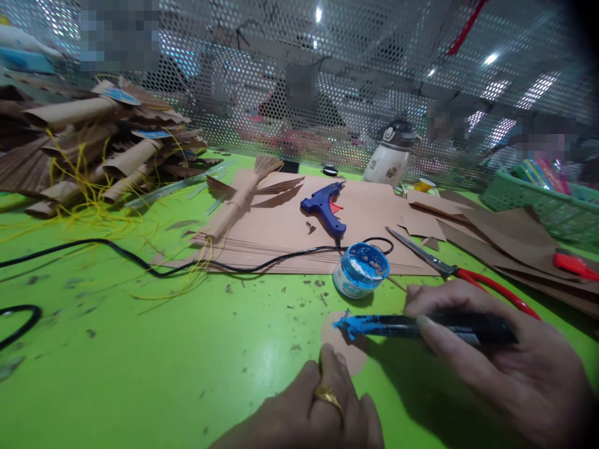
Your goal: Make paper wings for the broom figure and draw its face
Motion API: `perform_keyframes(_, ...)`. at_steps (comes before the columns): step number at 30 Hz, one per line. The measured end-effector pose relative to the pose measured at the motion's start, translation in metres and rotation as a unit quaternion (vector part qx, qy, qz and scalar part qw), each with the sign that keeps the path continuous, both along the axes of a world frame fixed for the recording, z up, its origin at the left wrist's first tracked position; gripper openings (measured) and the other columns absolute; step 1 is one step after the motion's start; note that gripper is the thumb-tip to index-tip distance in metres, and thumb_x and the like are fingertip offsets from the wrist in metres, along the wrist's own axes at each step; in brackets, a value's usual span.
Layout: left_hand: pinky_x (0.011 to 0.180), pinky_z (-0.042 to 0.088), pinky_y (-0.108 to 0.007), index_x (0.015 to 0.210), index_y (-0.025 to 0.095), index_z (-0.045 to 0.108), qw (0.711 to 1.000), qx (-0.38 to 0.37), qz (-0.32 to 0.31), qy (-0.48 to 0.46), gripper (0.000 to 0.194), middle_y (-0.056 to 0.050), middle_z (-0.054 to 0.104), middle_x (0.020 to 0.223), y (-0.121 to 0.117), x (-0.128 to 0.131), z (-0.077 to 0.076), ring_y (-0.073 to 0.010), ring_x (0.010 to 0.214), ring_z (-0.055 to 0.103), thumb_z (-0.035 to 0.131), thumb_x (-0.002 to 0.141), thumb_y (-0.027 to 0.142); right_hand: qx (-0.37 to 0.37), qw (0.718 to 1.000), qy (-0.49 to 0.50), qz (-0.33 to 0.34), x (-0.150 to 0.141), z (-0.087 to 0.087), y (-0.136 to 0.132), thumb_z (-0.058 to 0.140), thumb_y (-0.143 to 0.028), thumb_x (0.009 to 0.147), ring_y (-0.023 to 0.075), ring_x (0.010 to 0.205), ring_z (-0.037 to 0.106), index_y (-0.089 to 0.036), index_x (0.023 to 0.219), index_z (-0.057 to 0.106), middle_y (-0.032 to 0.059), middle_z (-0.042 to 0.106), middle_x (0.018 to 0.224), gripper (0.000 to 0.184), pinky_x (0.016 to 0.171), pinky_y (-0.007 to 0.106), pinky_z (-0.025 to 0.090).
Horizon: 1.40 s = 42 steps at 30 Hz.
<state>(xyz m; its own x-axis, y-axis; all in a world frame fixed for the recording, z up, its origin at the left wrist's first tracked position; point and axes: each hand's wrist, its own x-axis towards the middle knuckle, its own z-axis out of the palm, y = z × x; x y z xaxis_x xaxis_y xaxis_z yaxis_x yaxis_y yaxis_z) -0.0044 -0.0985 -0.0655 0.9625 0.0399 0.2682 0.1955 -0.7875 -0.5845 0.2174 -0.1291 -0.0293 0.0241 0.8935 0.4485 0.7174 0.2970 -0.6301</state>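
Observation:
My right hand is closed round a dark paintbrush whose blue-smeared tip rests on a small round brown paper disc on the green table. My left hand, with a gold ring, presses a fingertip down on the disc's near edge; the other fingers are curled. Just behind the brush stands an open pot of blue paint.
A blue glue gun with black cord and a folded paper bird lie on brown card sheets. Red-handled scissors lie at right. A heap of paper birds sits far left, a green basket far right, a perforated screen behind.

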Motion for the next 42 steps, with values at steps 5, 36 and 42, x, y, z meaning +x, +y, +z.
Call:
perform_keyframes(5,0.081,0.044,-0.033,0.112,0.021,0.051,1.0,-0.004,-0.005,-0.006,0.028,-0.003,0.064,0.105,-0.0002,0.0006,-0.0015,-0.019,0.099,0.057,0.056,0.087,0.033,0.008,1.0,-0.002,0.007,-0.0003,-0.0005,0.0002,0.061,-0.023,0.078,0.0074,0.053,0.059,-0.032,0.084,0.061,-0.009,0.067,0.072,0.01,0.045,0.012,0.045)
perform_keyframes(36,0.08,0.043,-0.032,0.109,0.02,0.051,1.0,-0.013,-0.002,-0.005,0.025,-0.003,0.064,0.102,-0.0011,0.0007,-0.0002,-0.0187,0.097,0.058,0.058,0.086,0.028,-0.006,0.999,0.028,-0.018,-0.003,0.0007,-0.0019,0.061,-0.023,0.078,0.0071,0.044,0.055,-0.03,0.08,0.062,-0.0076,0.067,0.068,0.007,0.04,0.014,0.044)
perform_keyframes(42,0.08,0.042,-0.032,0.107,0.019,0.052,0.999,-0.017,-0.002,-0.029,0.024,-0.003,0.065,0.101,-0.0005,0.0018,-0.0012,-0.0187,0.096,0.058,0.058,0.086,0.03,-0.012,0.999,0.026,-0.014,-0.003,0.0003,-0.0016,0.062,-0.022,0.077,0.0111,0.052,0.06,-0.027,0.081,0.063,-0.0041,0.067,0.07,0.006,0.042,0.017,0.047)
